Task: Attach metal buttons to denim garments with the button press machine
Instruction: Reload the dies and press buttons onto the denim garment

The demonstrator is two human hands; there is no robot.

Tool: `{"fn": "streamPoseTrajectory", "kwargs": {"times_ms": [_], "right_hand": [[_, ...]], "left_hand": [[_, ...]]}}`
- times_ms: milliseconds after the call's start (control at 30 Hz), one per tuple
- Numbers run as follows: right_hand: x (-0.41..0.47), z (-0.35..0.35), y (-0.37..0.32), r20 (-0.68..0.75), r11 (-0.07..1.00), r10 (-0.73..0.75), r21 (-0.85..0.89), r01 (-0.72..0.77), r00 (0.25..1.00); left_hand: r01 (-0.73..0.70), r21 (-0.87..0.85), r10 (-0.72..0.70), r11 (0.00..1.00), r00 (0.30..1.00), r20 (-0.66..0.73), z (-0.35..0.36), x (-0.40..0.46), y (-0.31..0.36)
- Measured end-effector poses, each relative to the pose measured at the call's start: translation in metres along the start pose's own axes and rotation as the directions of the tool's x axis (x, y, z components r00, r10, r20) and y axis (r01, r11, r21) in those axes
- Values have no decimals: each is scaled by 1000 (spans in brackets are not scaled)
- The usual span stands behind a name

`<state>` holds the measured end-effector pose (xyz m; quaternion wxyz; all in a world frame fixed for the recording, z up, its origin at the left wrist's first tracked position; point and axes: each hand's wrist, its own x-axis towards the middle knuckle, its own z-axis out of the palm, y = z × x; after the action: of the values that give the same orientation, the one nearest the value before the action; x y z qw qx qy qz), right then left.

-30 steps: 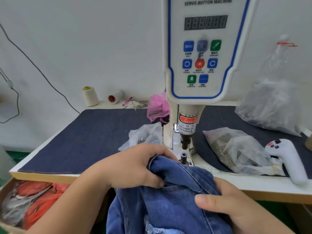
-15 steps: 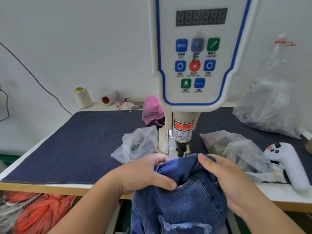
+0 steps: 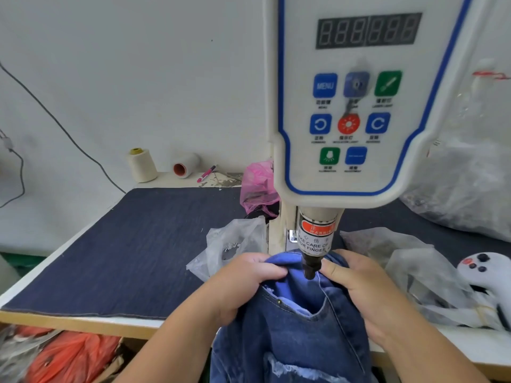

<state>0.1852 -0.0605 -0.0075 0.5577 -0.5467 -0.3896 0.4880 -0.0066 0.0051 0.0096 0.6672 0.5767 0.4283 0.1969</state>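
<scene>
Slid denim waistband [image 3: 290, 262] under press punch [image 3: 309, 268]; left hand [image 3: 243, 283], right hand [image 3: 359, 288] both gripping fabric either side. Ready to press.

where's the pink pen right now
In the head view, the pink pen lies at the table's back edge by the wall, left of the pink plastic bag and right of the red-cored thread spool.

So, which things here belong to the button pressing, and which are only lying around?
Belonging to the job:
- button press machine
- its punch
- denim garment
- left hand and right hand, both holding the denim under the punch

Only lying around:
- thread cone
- tape roll
- pink pen
- pink bag
- clear plastic bags
- white handheld controller
</scene>
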Motion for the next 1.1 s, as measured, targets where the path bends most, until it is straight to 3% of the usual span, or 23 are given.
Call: {"fn": "streamPoseTrajectory", "kwargs": {"times_ms": [133,200,300,467,600,667,767,1100], "right_hand": [[13,-1,-2,103,979,13,199,-34,995],[18,-4,0,111,979,-4,201,-19,994],[21,-5,8,51,992,-41,122,34,998],[21,-6,22,14,974,-193,-117,193,981],[15,-11,27,167,976,-152,178,122,974],[11,-13,26,252,979,-160,161,122,954],[10,-12,25,223,979,-165,153,132,961],[7,-12,25,240,954,-159,288,86,958]], "left_hand": [[-59,3,59,998,994,-89,-3,10,1],[-83,54,90,995,984,-152,0,17,-2],[-123,237,191,964,938,-289,6,27,-11],[-148,582,432,799,815,-387,15,31,-21],[-102,687,479,720,789,-385,21,33,-23],[-90,720,504,688,773,-385,23,35,-24],[-82,737,528,671,750,-397,25,36,-27],[-119,620,455,776,785,-420,18,39,-30]]}}
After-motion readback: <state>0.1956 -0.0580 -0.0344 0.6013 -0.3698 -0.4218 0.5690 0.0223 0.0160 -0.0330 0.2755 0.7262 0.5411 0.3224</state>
